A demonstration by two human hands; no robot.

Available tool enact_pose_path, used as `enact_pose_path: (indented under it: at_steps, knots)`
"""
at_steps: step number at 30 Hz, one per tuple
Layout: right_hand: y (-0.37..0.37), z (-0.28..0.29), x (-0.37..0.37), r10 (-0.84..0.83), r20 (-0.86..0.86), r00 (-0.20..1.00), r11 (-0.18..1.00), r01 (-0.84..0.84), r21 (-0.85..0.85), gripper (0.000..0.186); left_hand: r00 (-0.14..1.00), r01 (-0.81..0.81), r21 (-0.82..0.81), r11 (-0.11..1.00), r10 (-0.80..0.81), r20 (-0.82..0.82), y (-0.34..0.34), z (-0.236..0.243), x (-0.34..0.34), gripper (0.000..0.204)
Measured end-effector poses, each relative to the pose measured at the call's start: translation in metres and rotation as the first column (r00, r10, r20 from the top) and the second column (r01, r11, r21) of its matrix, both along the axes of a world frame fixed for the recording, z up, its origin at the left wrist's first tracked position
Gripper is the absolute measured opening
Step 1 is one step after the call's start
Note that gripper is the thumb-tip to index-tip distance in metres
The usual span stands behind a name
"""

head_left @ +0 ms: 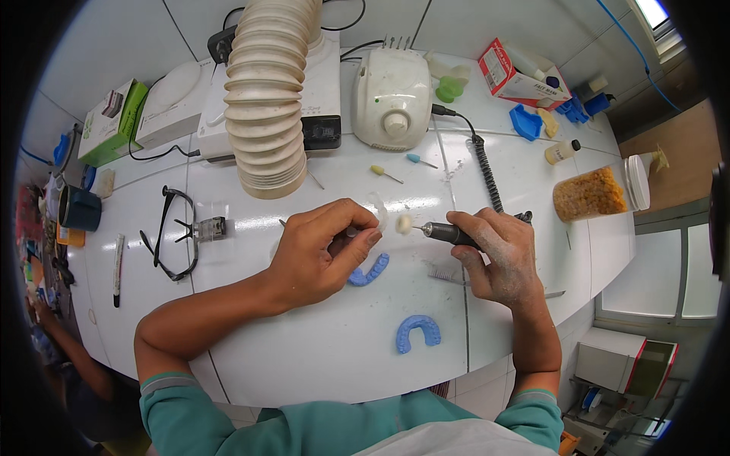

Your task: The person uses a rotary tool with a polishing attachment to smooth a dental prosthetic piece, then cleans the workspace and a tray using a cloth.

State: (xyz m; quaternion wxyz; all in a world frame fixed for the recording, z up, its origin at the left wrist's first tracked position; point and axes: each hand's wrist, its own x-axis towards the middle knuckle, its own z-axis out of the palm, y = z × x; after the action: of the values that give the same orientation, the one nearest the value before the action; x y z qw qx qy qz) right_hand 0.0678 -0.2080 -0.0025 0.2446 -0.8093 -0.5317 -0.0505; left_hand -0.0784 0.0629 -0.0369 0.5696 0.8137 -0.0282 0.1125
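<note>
In the head view, we see the left hand (318, 249) pinching a clear piece (381, 213) just beside the pale tip (404, 224) of the rotary tool (443, 232) grasped in the right hand (502, 260), over the counter (304, 353), so we judge work under way, though how much is done or left we cannot tell.

The left hand (321, 249) hides part of 1 blue arch (372, 271) and a clear piece (382, 216); the right hand (499, 257), part of the black handpiece (447, 232). A co-worker (78, 361) is blurred.

left hand (318, 249): pinches clear piece (381, 214) | right hand (499, 254): grips black handpiece (447, 232) | blue arches (417, 322): tabletop (304, 357)
</note>
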Motion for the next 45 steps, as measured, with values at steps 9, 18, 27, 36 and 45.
enact_pose_path:
  at_steps: [9, 18, 27, 36, 45]
  knots:
    - [0.005, -0.007, -0.003, -0.032, 0.012, 0.999, 0.999, 0.032, 0.009, 0.046, 0.999, 0.050, -0.026, 0.998, -0.049, 0.021, 0.000, 0.001, 0.001, 0.006]
    - [0.003, -0.008, -0.002, 0.013, 0.015, 1.000, 0.999, -0.013, 0.029, 0.045, 0.989, 0.105, -0.146, 0.984, -0.118, -0.084, 0.003, 0.004, -0.002, 0.011]
    - [0.013, -0.013, -0.011, -0.054, 0.024, 0.998, 0.986, 0.049, 0.159, 0.047, 0.925, 0.103, -0.616, 0.781, -0.302, -0.229, 0.005, 0.002, 0.001, 0.013]
    - [0.016, -0.014, -0.017, -0.061, -0.005, 0.998, 0.990, 0.061, 0.130, 0.046, 0.883, 0.097, -0.766, 0.635, -0.411, -0.228, 0.005, -0.001, 0.001, 0.017]
    - [0.017, -0.011, -0.018, -0.047, 0.054, 0.997, 0.992, 0.041, 0.116, 0.048, 0.863, 0.122, -0.803, 0.583, -0.463, -0.204, 0.004, 0.001, 0.001, 0.017]
